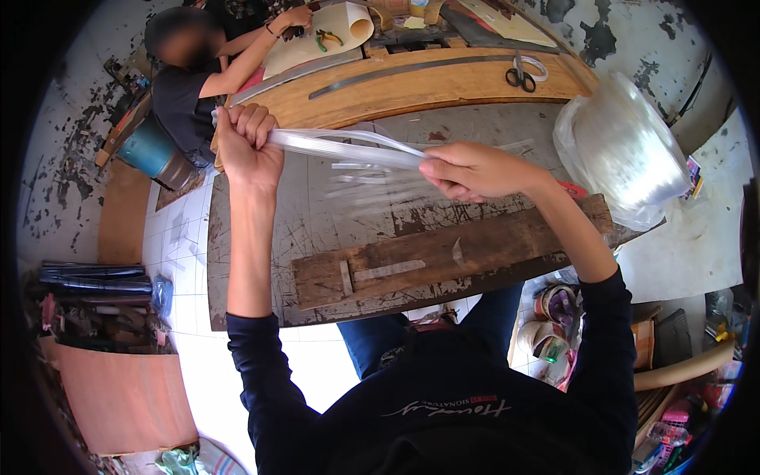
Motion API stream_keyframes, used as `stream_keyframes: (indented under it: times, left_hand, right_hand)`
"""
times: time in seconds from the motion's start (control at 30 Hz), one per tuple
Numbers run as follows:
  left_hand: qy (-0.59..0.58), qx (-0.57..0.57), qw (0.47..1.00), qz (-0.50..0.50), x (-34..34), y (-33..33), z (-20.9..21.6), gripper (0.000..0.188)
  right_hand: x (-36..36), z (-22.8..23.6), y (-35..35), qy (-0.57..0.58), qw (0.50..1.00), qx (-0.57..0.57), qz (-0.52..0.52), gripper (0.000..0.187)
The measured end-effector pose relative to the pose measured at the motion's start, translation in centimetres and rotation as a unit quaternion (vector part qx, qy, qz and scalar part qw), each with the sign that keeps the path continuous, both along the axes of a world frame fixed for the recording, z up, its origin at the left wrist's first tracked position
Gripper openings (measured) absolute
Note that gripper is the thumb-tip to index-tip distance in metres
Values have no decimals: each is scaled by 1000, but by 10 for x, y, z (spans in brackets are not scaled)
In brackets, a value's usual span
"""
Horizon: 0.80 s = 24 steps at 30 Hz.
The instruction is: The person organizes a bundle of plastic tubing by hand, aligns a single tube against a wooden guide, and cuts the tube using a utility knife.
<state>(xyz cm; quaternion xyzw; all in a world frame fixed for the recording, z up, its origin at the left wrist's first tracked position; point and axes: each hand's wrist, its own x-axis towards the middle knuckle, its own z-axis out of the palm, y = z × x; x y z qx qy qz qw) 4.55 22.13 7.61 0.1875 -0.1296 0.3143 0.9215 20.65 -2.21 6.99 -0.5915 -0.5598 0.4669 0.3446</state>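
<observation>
Between my two hands stretches a bundle of clear plastic strips [348,147], held above the worn grey table [309,214]. My left hand [252,142] is closed round the bundle's left end. My right hand [471,170] pinches its other end, fingers pressed together. Below the bundle, more clear strips [368,180] lie loose on the table. Nearer me rests a long dark wooden board [475,245] with a short flat bar [346,278] and a thin pale strip [389,270] on it.
A large roll of clear plastic [625,150] stands at the table's right end. Beyond lies a wooden workbench [380,95] with a long metal ruler [396,71], black scissors [519,77] and pliers [328,39]. A co-worker [190,87] works at the far left. Tins [546,340] stand at lower right.
</observation>
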Motion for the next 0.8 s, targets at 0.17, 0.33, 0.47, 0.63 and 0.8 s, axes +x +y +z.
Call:
stream_keyframes:
  times: [0.17, 0.33, 0.47, 0.63, 0.8]
  left_hand:
    - [180, -24, 968, 173, 5, 15, -13, 42]
    - [418, 117, 874, 220, 15, 67, -51, 41]
    - [356, 121, 912, 166, 13, 159, -87, 41]
    - [336, 206, 880, 264, 50, 216, -91, 29]
    - [437, 238, 802, 331, 17, 286, -123, 32]
  right_hand:
    - [27, -5, 40, -27, 997, -66, 41, 37]
    - [73, -26, 111, -132, 989, -68, 26, 36]
    - [81, -46, 188, -183, 980, -70, -23, 32]
    - [108, -85, 232, -413, 856, 201, -236, 25]
    - [94, -54, 184, -358, 918, 156, -60, 19]
